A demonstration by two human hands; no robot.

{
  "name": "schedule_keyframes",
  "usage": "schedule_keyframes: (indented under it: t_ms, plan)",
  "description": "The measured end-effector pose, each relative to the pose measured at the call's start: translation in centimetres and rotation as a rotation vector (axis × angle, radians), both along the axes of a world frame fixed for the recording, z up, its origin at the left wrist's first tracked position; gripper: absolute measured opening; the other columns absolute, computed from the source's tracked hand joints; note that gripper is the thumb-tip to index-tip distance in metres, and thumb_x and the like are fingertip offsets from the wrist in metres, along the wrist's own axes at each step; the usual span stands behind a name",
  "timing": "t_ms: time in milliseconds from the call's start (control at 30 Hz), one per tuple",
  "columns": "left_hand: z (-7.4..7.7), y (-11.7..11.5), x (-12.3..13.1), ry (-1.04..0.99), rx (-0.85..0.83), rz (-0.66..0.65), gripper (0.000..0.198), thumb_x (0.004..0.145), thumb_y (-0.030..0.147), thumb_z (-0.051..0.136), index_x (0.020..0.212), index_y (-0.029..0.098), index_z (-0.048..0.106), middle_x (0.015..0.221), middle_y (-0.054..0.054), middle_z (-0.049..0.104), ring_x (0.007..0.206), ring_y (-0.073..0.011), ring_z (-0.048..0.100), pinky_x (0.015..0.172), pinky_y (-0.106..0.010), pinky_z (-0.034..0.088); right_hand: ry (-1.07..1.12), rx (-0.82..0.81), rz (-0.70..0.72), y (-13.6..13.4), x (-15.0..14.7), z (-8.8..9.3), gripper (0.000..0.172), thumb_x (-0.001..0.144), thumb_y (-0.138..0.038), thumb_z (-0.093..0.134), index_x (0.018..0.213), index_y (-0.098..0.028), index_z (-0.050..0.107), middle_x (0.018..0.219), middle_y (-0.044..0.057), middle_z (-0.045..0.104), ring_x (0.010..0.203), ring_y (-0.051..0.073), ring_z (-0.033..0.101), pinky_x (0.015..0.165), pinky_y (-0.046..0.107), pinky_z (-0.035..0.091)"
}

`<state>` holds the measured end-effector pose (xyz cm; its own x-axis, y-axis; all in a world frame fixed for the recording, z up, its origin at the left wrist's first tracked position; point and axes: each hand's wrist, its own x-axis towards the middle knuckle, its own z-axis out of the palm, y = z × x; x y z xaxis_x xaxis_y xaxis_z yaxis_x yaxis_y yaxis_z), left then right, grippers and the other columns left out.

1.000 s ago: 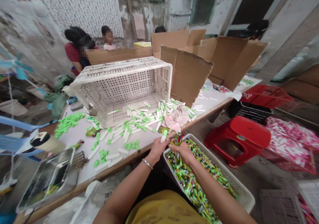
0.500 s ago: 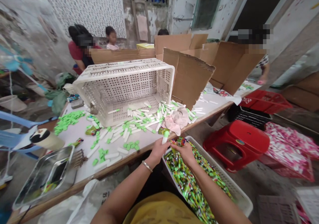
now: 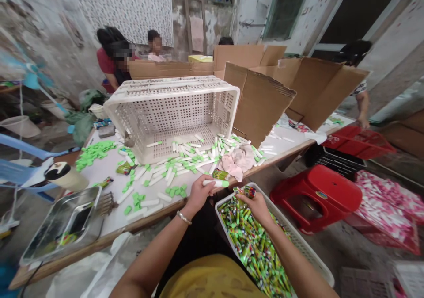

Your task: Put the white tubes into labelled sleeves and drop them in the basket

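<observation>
**Entry: small goods held, one workshop moment**

Left hand (image 3: pixel 198 195): fingers curled firmly around a white tube (image 3: pixel 215 183) with a green end, which lies crosswise in the grip and sticks out past the thumb side. A metal bangle (image 3: pixel 183 217) sits on the wrist.

Right hand (image 3: pixel 256 207): fingertips (image 3: pixel 249 196) pinch a small printed tube (image 3: pixel 247 192) in green, yellow and red, held just above the basket.

White plastic basket (image 3: pixel 300 242): near right, directly below the right hand, heaped with similar printed tubes (image 3: pixel 251 245), mostly green.

Long table (image 3: pixel 109 209): left of the basket, its edge just beside the left hand. It carries:
- loose white tubes (image 3: pixel 175 170), scattered
- green caps (image 3: pixel 94 150), in a far-left pile and small clusters
- a pink cloth (image 3: pixel 233 163)
- a white perforated crate (image 3: pixel 172 112), tipped on its side among the tubes
- cardboard sheets (image 3: pixel 260 103), standing upright behind it

Also present: a metal tray (image 3: pixel 62 225) at the near-left table edge; a red stool (image 3: pixel 314 196) on the floor to the right; and two seated people (image 3: pixel 112 55) beyond the far end, with a further person (image 3: pixel 359 72) at far right.
</observation>
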<state>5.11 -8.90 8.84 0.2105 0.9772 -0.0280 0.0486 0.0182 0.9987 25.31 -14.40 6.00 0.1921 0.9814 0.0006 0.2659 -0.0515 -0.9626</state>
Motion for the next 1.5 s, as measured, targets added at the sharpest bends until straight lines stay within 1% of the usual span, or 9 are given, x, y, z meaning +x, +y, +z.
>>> schedule_keyframes:
  t_ms: [100,233,467,700,833,1033,1167,1300,1500]
  plan:
    - [1.1,0.5,0.0,-0.008,0.089,-0.034,0.022,0.075,0.036,0.053,0.083,0.015,0.056,0.047,0.007,0.044,0.045,-0.0076,0.043,0.048,-0.019,0.036,-0.057,0.005,0.063,0.1,-0.1,0.3,0.030,0.063,-0.046,0.065,0.066,-0.017,0.068,0.060,0.001,0.064,0.061,0.018,0.056,0.059,0.028,0.043]
    - [2.0,1.2,-0.1,0.111,0.163,-0.075,0.021,0.078,0.035,0.050,0.082,0.015,0.057,0.049,0.006,0.041,0.046,-0.0073,0.039,0.049,-0.019,0.032,-0.075,0.006,0.127,0.4,-0.7,0.7,0.026,0.062,-0.043,0.066,0.065,-0.017,0.068,0.060,0.001,0.064,0.059,0.018,0.056,0.058,0.028,0.043]
    - [2.8,2.0,-0.5,0.288,0.253,-0.256,0.018,0.077,0.031,0.051,0.075,0.015,0.058,0.070,0.001,0.056,0.064,-0.0109,0.048,0.062,-0.021,0.037,-0.023,-0.046,0.210,1.0,-1.5,0.9,0.022,0.060,-0.037,0.068,0.067,-0.016,0.068,0.062,0.000,0.065,0.061,0.017,0.057,0.063,0.028,0.043]
    - [2.0,2.4,0.0,0.297,0.222,-0.271,0.014,0.076,0.028,0.051,0.079,0.015,0.057,0.073,0.001,0.056,0.066,-0.0109,0.048,0.061,-0.021,0.038,0.267,-0.245,0.280,0.8,-2.3,1.9,0.035,0.054,-0.040,0.074,0.076,-0.014,0.067,0.071,0.004,0.068,0.071,0.021,0.061,0.069,0.031,0.044]
    - [1.3,2.2,0.6,0.295,0.236,-0.295,0.016,0.079,0.029,0.046,0.080,0.015,0.055,0.069,0.002,0.052,0.064,-0.0102,0.045,0.060,-0.020,0.037,0.397,-0.333,0.255,0.8,-2.7,2.2,0.036,0.053,-0.045,0.074,0.069,-0.013,0.066,0.062,0.005,0.066,0.062,0.020,0.061,0.064,0.031,0.045]
    - [0.8,1.6,0.9,0.373,0.299,-0.313,0.018,0.083,0.031,0.042,0.083,0.017,0.054,0.071,0.003,0.051,0.068,-0.0108,0.045,0.063,-0.020,0.037,0.490,-0.379,0.181,1.1,-2.6,2.5,0.033,0.048,-0.038,0.078,0.066,-0.013,0.066,0.058,0.004,0.065,0.053,0.016,0.057,0.056,0.027,0.042]
    - [0.6,0.9,1.2,0.352,0.301,-0.371,0.019,0.082,0.032,0.044,0.084,0.017,0.054,0.071,0.002,0.054,0.068,-0.0115,0.049,0.062,-0.021,0.038,0.495,-0.364,0.241,1.2,-2.8,3.2,0.031,0.049,-0.037,0.077,0.067,-0.013,0.066,0.058,0.002,0.064,0.054,0.015,0.056,0.055,0.027,0.042]
    - [0.4,0.1,1.6,0.281,0.189,-0.487,0.020,0.083,0.033,0.042,0.089,0.017,0.052,0.068,0.002,0.057,0.061,-0.0113,0.052,0.059,-0.021,0.039,0.498,-0.298,0.304,1.3,-3.1,3.7,0.027,0.051,-0.036,0.076,0.063,-0.013,0.065,0.059,0.002,0.064,0.057,0.014,0.056,0.060,0.027,0.043]
    - [0.7,-0.3,1.9,0.360,0.295,-0.289,0.025,0.086,0.035,0.036,0.088,0.017,0.053,0.073,0.001,0.055,0.069,-0.0133,0.050,0.065,-0.024,0.037,0.339,-0.348,0.321,1.0,-1.4,3.6,0.031,0.057,-0.039,0.073,0.073,-0.013,0.067,0.066,0.004,0.066,0.061,0.017,0.059,0.062,0.029,0.044]
